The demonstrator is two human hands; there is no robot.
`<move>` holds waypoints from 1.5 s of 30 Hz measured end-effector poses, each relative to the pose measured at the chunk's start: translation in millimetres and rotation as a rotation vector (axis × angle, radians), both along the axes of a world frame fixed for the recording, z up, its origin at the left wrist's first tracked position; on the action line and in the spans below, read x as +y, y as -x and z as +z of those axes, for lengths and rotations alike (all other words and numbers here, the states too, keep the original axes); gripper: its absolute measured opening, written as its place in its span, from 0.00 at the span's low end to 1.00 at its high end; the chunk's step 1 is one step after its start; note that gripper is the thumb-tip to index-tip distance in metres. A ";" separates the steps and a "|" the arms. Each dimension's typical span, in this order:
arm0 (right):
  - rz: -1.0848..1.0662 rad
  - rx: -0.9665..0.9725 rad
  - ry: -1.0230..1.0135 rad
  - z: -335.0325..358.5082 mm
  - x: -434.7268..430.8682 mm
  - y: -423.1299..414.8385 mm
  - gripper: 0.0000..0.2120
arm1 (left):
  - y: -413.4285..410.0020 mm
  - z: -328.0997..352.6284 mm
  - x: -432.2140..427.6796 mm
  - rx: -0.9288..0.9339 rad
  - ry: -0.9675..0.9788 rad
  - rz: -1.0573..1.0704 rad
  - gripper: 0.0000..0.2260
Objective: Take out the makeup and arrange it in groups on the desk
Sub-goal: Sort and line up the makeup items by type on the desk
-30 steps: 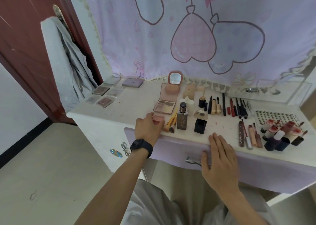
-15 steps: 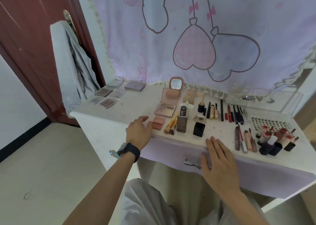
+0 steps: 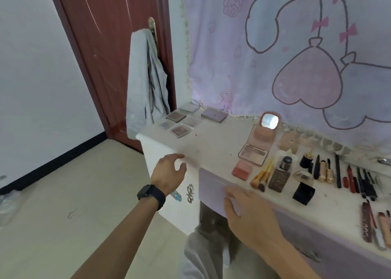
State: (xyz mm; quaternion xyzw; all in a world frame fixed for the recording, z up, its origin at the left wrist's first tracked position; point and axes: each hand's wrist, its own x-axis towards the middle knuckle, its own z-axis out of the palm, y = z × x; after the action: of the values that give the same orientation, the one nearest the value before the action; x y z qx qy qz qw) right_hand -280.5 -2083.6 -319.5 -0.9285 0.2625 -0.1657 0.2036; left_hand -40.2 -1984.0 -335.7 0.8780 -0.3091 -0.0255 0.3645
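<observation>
— Where was the makeup?

— Out on the surface (image 3: 211,145), laid in groups. Flat palettes (image 3: 179,123) sat at the far left corner. An open mirrored compact (image 3: 259,141) had a pink blush pan (image 3: 242,170) just in front of it. Then came brushes (image 3: 261,178), a foundation bottle (image 3: 278,178) and a row of pencils (image 3: 357,179) farther right.

— And the hands?

— The left hand (image 3: 169,172) hung near the surface's front-left edge, fingers loosely spread, holding nothing. The right hand (image 3: 251,213) lay against the lilac drawer front (image 3: 211,185), fingers straight. It was blurred, so I couldn't tell where the thumb lay.
</observation>
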 end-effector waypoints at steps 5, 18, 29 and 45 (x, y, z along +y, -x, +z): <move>0.135 0.016 0.112 2.7 -6.2 -98.5 0.17 | -61.6 8.6 -9.1 -0.020 -0.030 0.007 0.19; 0.075 0.169 0.335 -39.3 -29.7 -202.7 0.29 | -144.8 4.8 -66.0 -0.089 -0.210 -0.020 0.24; 0.060 0.110 0.412 -43.9 -33.9 -205.4 0.28 | -147.6 3.4 -54.8 0.104 0.097 0.046 0.19; -0.034 -0.450 -1.160 37.9 -21.0 -159.4 0.08 | -31.7 59.1 33.2 -0.077 0.222 -0.243 0.28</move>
State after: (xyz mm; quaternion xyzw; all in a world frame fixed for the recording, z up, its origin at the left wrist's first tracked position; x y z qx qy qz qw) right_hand -121.1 -2104.6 -281.6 -0.6048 0.2752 -0.1908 0.7226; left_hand -8.5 -1950.8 -276.6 0.7888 -0.4277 -0.0016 0.4413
